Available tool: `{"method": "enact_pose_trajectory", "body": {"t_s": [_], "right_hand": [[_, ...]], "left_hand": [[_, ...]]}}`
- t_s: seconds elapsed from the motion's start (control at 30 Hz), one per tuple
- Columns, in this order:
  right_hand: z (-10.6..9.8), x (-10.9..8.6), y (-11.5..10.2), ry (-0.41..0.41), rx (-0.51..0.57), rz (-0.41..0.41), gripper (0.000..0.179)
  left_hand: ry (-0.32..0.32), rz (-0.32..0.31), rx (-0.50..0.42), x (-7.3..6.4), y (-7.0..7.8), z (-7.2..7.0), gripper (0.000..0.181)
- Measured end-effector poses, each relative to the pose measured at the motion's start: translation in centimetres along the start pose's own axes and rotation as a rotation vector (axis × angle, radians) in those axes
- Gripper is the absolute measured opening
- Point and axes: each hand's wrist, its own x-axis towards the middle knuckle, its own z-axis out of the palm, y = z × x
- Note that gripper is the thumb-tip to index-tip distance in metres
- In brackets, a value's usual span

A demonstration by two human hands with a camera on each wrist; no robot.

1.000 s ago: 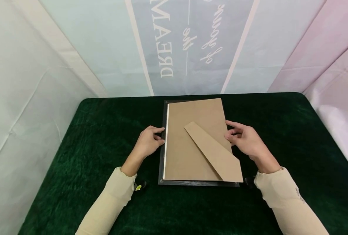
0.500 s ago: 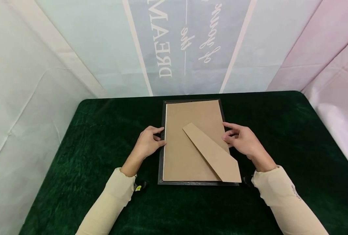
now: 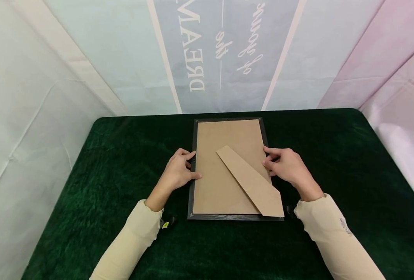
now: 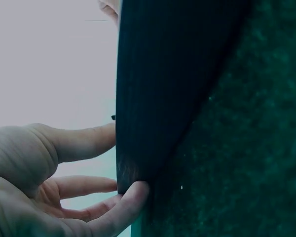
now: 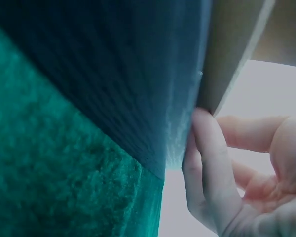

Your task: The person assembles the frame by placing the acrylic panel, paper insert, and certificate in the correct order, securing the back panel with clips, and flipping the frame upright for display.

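A black picture frame [image 3: 236, 218] lies face down on the green cloth, a tan backing board [image 3: 210, 186] set over its back. The board's easel leg [image 3: 252, 182] slants down to the lower right, its foot overlapping the frame's bottom edge. At the left side my left hand [image 3: 179, 169] grips the frame's edge, thumb over the board's margin and a forefinger against the outer side. Opposite, my right hand [image 3: 287, 165] pinches the board's right edge between thumb and fingers. In the right wrist view the board [image 5: 232, 49] stands raised above the frame's side [image 5: 113, 74].
Dark green velvety cloth [image 3: 130, 155] covers the table under the frame. A printed fabric backdrop [image 3: 238, 93] hangs behind the far edge, with white sheeting [image 3: 28, 136] at the left and pink-white sheeting [image 3: 402, 101] at the right.
The backing board has shifted left and squared up inside the frame, exposing the frame's right and top borders. My right hand moved left with it; my left thumb slid onto the board.
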Motion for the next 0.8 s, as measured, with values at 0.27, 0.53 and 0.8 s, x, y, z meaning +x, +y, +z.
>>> {"method": "enact_pose_trajectory", "body": {"t_s": [0.27,0.53,0.8], "right_hand": [[0.09,0.08,-0.39,-0.029,-0.126,-0.021,0.064],[0.03,-0.17,-0.82,-0.064,-0.174,-0.068,0.086],[0.05,-0.16,-0.64,-0.039,-0.151,-0.073,0.086]], "left_hand": [[0.025,0.011,0.006,-0.17,-0.01,0.20,0.077],[0.017,0.013,0.004,-0.08,0.45,0.01,0.077],[-0.008,0.039,0.019,-0.14,0.35,-0.03,0.078]]}}
